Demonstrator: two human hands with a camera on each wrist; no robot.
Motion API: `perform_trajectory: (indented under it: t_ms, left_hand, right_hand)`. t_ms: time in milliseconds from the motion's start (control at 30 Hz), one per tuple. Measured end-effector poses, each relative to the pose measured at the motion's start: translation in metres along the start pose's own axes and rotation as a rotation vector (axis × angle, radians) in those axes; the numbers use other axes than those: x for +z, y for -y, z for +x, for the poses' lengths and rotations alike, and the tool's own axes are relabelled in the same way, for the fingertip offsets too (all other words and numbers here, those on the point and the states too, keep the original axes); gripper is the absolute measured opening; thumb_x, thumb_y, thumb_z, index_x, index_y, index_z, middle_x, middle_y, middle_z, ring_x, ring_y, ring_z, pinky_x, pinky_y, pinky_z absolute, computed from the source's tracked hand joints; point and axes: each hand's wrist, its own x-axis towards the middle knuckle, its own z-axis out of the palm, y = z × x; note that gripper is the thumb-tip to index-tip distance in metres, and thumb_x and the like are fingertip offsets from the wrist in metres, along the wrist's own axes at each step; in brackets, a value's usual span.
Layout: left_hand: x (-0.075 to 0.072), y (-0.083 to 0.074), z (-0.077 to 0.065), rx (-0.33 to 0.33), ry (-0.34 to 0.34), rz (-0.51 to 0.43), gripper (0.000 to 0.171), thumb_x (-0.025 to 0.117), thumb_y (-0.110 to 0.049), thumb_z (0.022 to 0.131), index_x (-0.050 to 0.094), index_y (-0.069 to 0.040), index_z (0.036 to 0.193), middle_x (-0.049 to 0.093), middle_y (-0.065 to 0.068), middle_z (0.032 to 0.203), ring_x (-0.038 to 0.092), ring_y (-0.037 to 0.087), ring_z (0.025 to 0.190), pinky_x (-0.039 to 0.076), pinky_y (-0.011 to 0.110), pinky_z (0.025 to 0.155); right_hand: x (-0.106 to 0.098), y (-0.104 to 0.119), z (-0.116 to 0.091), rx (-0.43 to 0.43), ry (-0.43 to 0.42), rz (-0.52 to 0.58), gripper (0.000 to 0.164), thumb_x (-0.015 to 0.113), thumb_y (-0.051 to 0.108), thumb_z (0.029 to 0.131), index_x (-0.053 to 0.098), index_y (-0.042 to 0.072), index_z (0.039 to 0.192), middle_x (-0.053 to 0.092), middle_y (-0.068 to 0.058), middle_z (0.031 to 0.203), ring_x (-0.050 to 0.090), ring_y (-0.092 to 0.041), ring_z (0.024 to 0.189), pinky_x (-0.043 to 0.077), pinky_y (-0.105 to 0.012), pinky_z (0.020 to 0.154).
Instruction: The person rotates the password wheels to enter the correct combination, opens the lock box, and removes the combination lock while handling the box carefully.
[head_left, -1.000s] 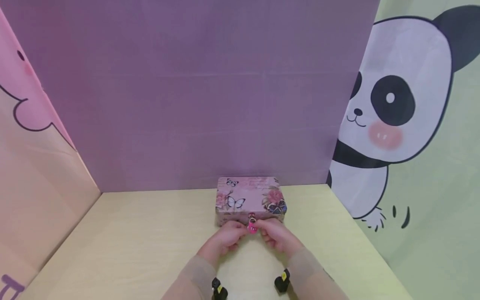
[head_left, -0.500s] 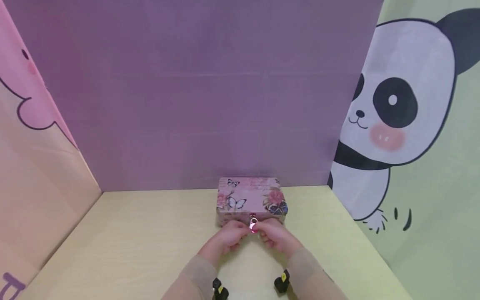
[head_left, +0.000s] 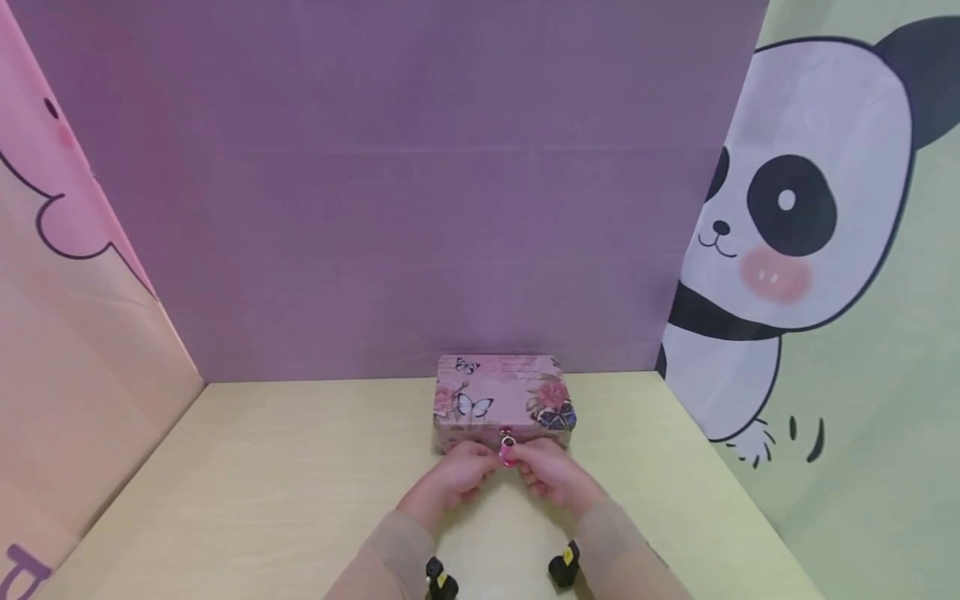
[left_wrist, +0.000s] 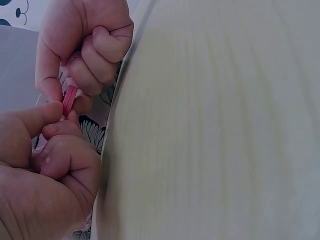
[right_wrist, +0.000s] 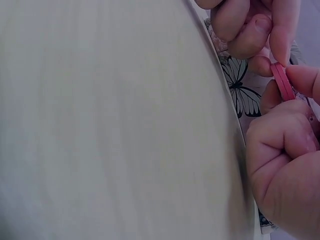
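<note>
Left sleeve: a beige cuff [head_left: 395, 546] nearer the wearer than the box, left of its middle; the forearm slants up and inward.
Left hand [head_left: 462, 468]: at the box's front, left of its clasp; thumb and index finger pinch the pink padlock, and the other fingers curl toward the palm.
Padlock [head_left: 507, 453]: at the middle of the box's front, between the 2 hands, its metal ring up by the clasp.
Box [head_left: 501, 390]: the landmark, lid down, printed with butterflies and flowers, on the pale table [head_left: 300, 483].
Right hand [head_left: 553, 471]: at the box's front, right of the clasp; thumb and index finger pinch the padlock from that side, its other fingers folded in.
Right sleeve: another beige cuff [head_left: 611, 529], nearer the wearer than the box and to its right, slanting inward.
Hidden at left: the left hand covers part of the box's front.
Hidden at centre: fingertips cover much of the padlock; whether its ring passes through the clasp, I cannot tell.
Cut off at right: the panda drawing [head_left: 817, 108], right of the box, loses an ear's edge.
</note>
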Motion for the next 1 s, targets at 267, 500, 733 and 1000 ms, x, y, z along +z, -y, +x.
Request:
perform_trajectory:
  t_ms: [267,500,733,1000]
  left_hand:
    - [0.000,-0.001,-0.001,-0.003,-0.005,0.017,0.022,0.062,-0.011,0.095,0.055,-0.007,0.075,0.037,-0.007,0.059,0.032,0.009,0.047,0.025,0.024,0.043]
    - [0.000,-0.002,-0.001,-0.010,-0.004,0.012,0.021,0.062,-0.012,0.095,0.057,-0.005,0.077,0.037,-0.006,0.059,0.031,0.009,0.047,0.025,0.024,0.043]
    - [0.000,-0.002,-0.002,-0.029,-0.017,0.035,0.016,0.062,-0.014,0.097,0.064,-0.002,0.087,0.038,-0.005,0.061,0.032,0.010,0.048,0.027,0.025,0.043]
    - [0.000,-0.002,-0.003,0.001,-0.036,0.085,0.017,0.064,-0.013,0.096,0.067,0.004,0.097,0.039,-0.007,0.059,0.030,0.007,0.042,0.027,0.024,0.039]
  right_hand:
    - [0.001,0.000,0.000,0.008,0.016,-0.008,0.022,0.064,0.021,0.095,0.062,0.010,0.076,0.031,0.007,0.057,0.025,-0.007,0.047,0.022,-0.022,0.040]
    - [0.000,0.000,-0.001,0.008,0.024,-0.011,0.022,0.063,0.023,0.096,0.063,0.009,0.080,0.030,0.007,0.057,0.025,-0.008,0.047,0.022,-0.022,0.041]
    - [-0.004,0.004,-0.005,0.021,-0.009,-0.004,0.032,0.061,0.027,0.100,0.053,0.013,0.072,0.032,0.006,0.058,0.026,-0.009,0.047,0.023,-0.023,0.042]
    - [-0.017,0.008,-0.006,0.036,-0.061,-0.036,0.028,0.065,0.032,0.097,0.061,0.011,0.080,0.037,0.006,0.061,0.029,-0.011,0.050,0.025,-0.024,0.045]
